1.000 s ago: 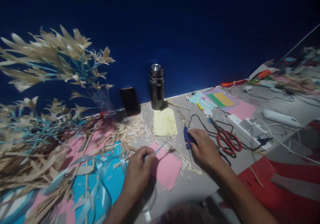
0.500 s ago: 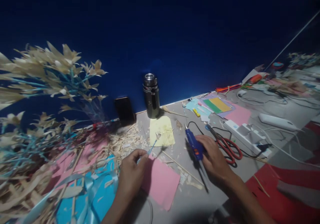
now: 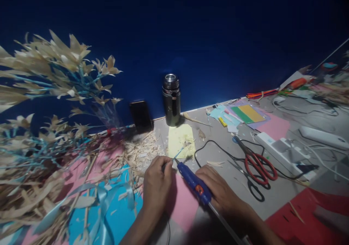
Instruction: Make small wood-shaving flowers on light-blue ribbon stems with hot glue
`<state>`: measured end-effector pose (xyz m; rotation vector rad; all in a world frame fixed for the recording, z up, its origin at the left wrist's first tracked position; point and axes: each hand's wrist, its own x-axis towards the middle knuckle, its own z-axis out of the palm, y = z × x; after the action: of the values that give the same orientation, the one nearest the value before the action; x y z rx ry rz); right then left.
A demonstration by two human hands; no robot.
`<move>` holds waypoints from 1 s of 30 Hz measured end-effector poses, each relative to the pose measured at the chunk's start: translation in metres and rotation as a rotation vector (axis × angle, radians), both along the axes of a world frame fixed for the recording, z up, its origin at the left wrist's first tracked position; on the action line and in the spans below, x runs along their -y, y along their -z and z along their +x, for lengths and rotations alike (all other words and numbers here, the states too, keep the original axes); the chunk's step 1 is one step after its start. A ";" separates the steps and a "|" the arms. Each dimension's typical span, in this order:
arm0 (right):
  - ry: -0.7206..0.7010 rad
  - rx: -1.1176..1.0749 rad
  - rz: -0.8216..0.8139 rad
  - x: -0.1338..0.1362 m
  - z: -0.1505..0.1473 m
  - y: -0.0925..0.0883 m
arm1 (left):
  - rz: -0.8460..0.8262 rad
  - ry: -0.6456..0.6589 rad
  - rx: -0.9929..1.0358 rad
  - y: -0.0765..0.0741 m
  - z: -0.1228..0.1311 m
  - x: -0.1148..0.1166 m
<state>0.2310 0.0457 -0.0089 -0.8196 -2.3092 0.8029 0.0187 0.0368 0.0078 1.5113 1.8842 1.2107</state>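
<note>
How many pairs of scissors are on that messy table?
2. Metal scissors with red loop handles lie right of the person's right hand; metal scissors with black loop handles lie against them, on the side nearer the person. More might hide under the clutter.

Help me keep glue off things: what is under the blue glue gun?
Below the glue gun, held in the right hand, part of a pink sheet shows, with grey tabletop beside it. Whatever lies directly beneath the gun's body and the hand is covered, so I cannot tell.
</note>
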 end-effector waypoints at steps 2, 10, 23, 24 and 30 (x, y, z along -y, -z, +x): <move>0.009 0.016 -0.007 -0.001 0.000 0.002 | 0.001 0.002 -0.001 0.001 -0.001 0.000; 0.019 0.042 -0.012 -0.003 0.003 0.012 | -0.026 0.002 0.040 0.002 -0.004 -0.001; 0.044 0.048 -0.001 -0.003 0.003 0.014 | -0.117 -0.026 0.130 -0.005 -0.003 -0.004; 0.045 0.043 -0.002 -0.003 0.003 0.014 | -0.122 -0.028 0.133 -0.005 -0.003 -0.004; 0.036 0.027 -0.012 -0.002 0.003 0.011 | -0.136 -0.031 0.128 -0.008 -0.003 -0.001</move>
<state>0.2336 0.0474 -0.0195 -0.8802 -2.3081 0.7959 0.0158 0.0382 0.0159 1.3070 1.8710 1.1398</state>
